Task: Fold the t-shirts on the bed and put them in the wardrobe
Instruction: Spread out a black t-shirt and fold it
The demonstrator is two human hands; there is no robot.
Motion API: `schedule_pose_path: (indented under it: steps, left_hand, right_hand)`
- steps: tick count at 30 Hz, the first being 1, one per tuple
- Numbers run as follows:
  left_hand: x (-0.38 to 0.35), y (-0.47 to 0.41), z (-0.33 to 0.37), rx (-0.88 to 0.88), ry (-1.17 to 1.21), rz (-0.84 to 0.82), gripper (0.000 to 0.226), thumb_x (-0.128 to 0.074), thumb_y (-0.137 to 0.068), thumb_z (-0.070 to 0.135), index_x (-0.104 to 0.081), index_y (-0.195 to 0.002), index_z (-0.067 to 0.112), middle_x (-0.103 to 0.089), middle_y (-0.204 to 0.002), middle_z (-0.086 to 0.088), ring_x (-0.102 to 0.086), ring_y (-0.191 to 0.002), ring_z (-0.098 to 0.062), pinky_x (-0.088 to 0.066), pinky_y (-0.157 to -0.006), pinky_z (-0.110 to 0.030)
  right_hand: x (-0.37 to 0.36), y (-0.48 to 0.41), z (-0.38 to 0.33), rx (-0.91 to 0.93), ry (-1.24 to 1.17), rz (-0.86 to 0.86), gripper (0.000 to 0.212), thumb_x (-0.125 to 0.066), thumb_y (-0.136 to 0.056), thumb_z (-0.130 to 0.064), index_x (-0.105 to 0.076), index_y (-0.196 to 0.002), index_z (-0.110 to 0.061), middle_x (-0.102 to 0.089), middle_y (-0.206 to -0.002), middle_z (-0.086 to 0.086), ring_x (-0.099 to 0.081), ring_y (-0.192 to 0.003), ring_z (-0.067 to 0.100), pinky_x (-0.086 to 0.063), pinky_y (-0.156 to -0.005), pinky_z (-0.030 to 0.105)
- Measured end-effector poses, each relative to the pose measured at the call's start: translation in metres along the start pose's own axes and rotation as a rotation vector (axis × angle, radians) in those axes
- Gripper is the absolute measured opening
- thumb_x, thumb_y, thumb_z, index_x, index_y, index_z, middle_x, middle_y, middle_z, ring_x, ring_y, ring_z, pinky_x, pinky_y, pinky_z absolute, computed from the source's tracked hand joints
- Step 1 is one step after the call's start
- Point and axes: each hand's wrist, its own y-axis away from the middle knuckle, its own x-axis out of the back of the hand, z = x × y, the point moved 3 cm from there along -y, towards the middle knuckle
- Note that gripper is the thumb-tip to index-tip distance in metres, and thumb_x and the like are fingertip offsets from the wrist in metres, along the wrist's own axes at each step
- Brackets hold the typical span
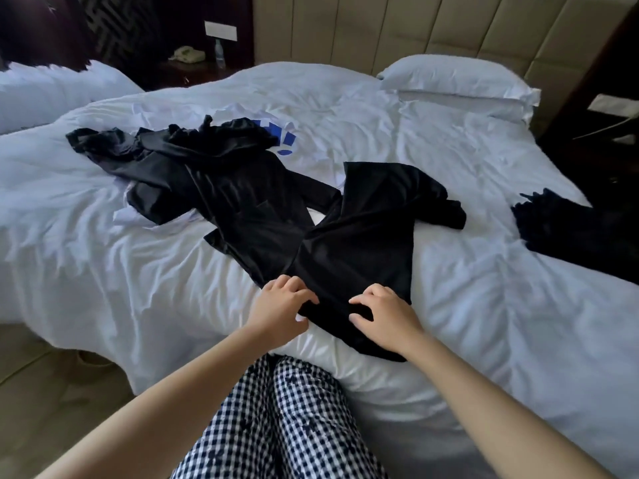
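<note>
Presently: near black t-shirt [359, 243], spread on white bed [484, 271], hem at near edge; left hand [281, 302] and right hand [383, 318], fingers curled, gripping hem; second black t-shirt [235, 188] crumpled beyond, touching it.

The left hand [281, 302] and right hand [383, 316] cover the hem of the near black t-shirt [359, 236]. Behind it, a white t-shirt [280, 134] lies mostly buried under a black heap [224, 181]. How many shirts are in there, can't tell. A dark shape [581, 236] runs off the right edge, can't tell what. The nightstand bottle [219, 53] is too small to read.
</note>
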Motion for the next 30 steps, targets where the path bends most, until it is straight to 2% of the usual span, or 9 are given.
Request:
schedule_pose_path:
  steps: [5,7,12,16,19,22,24,28,30]
  left_hand:
    - [0.0,-0.007,0.009,0.01,-0.073,-0.037,0.037,-0.064,-0.084,0.031,-0.061,-0.12,0.032,-0.055,-0.119,0.007,-0.05,-0.112,-0.018,-0.038,-0.094,-0.03]
    - [0.002,-0.009,0.01,0.017,-0.084,-0.048,0.029,-0.06,-0.088,0.029,-0.063,-0.117,0.031,-0.059,-0.116,0.007,-0.053,-0.109,-0.018,-0.042,-0.087,-0.03]
    - [0.006,-0.012,0.009,0.039,-0.114,-0.102,0.028,-0.049,-0.097,0.021,-0.063,-0.12,0.027,-0.063,-0.116,0.004,-0.058,-0.11,-0.021,-0.047,-0.08,-0.033]
    - [0.011,-0.015,0.011,0.07,-0.131,-0.302,0.033,-0.048,-0.096,0.022,-0.057,-0.127,0.03,-0.061,-0.121,0.005,-0.058,-0.111,-0.019,-0.05,-0.082,-0.034]
    - [0.016,-0.014,0.019,0.066,-0.173,-0.515,0.033,-0.05,-0.095,0.023,-0.059,-0.125,0.031,-0.063,-0.115,0.007,-0.06,-0.101,-0.018,-0.049,-0.078,-0.03]
    - [0.021,-0.004,0.031,0.076,-0.215,-0.623,0.033,-0.056,-0.091,0.021,-0.062,-0.123,0.026,-0.064,-0.116,0.002,-0.062,-0.102,-0.02,-0.048,-0.082,-0.03]
    - [0.025,0.004,0.038,0.101,-0.211,-0.689,0.034,-0.059,-0.089,0.018,-0.063,-0.123,0.022,-0.064,-0.119,-0.001,-0.061,-0.103,-0.021,-0.048,-0.086,-0.032]
    - [0.02,0.013,0.042,0.007,-0.2,-0.813,0.029,-0.063,-0.087,0.018,-0.068,-0.116,0.014,-0.062,-0.088,0.001,-0.058,-0.082,-0.018,-0.045,-0.07,-0.028]
    - [0.014,0.014,0.04,-0.033,-0.197,-0.812,0.026,-0.065,-0.086,0.017,-0.07,-0.111,0.01,-0.061,-0.087,0.0,-0.056,-0.08,-0.018,-0.044,-0.07,-0.029]
  right_hand:
    - [-0.002,0.022,0.001,-0.02,0.111,-0.158,0.086,-0.053,-0.073,-0.08,-0.037,-0.146,-0.036,-0.037,-0.142,-0.008,-0.034,-0.132,0.018,-0.034,-0.107,0.038]
    - [-0.006,0.026,-0.001,-0.011,0.169,-0.218,0.098,-0.061,-0.067,-0.076,-0.029,-0.149,-0.035,-0.03,-0.147,-0.006,-0.03,-0.136,0.021,-0.032,-0.109,0.04]
    - [0.001,0.024,0.005,0.018,0.198,-0.051,0.038,-0.06,-0.083,-0.017,-0.051,-0.119,-0.025,-0.05,-0.115,-0.004,-0.05,-0.109,0.021,-0.043,-0.075,0.031]
    - [0.015,0.026,0.004,0.035,0.206,-0.194,0.011,-0.054,-0.084,-0.013,-0.047,-0.089,-0.02,-0.051,-0.093,-0.001,-0.055,-0.088,0.023,-0.037,-0.064,0.03]
    - [0.022,0.035,-0.003,0.023,0.157,-0.322,0.019,-0.054,-0.078,-0.011,-0.041,-0.07,-0.022,-0.052,-0.075,-0.005,-0.053,-0.072,0.019,-0.037,-0.055,0.028]
    - [0.019,0.048,-0.006,0.006,0.11,-0.411,0.015,-0.054,-0.072,-0.007,-0.045,-0.069,-0.019,-0.055,-0.065,-0.001,-0.053,-0.057,0.017,-0.04,-0.049,0.028]
    - [0.014,0.056,-0.007,-0.002,0.067,-0.442,0.014,-0.053,-0.068,-0.004,-0.052,-0.073,-0.017,-0.064,-0.068,0.005,-0.06,-0.054,0.018,-0.046,-0.048,0.028]
    - [0.009,0.069,-0.011,0.015,0.033,-0.487,0.016,-0.058,-0.069,-0.001,-0.053,-0.074,-0.016,-0.064,-0.067,0.003,-0.062,-0.054,0.017,-0.05,-0.049,0.029]
    - [0.006,0.073,-0.012,0.02,0.038,-0.505,0.017,-0.058,-0.07,0.0,-0.053,-0.074,-0.016,-0.063,-0.068,0.004,-0.061,-0.056,0.018,-0.048,-0.049,0.028]
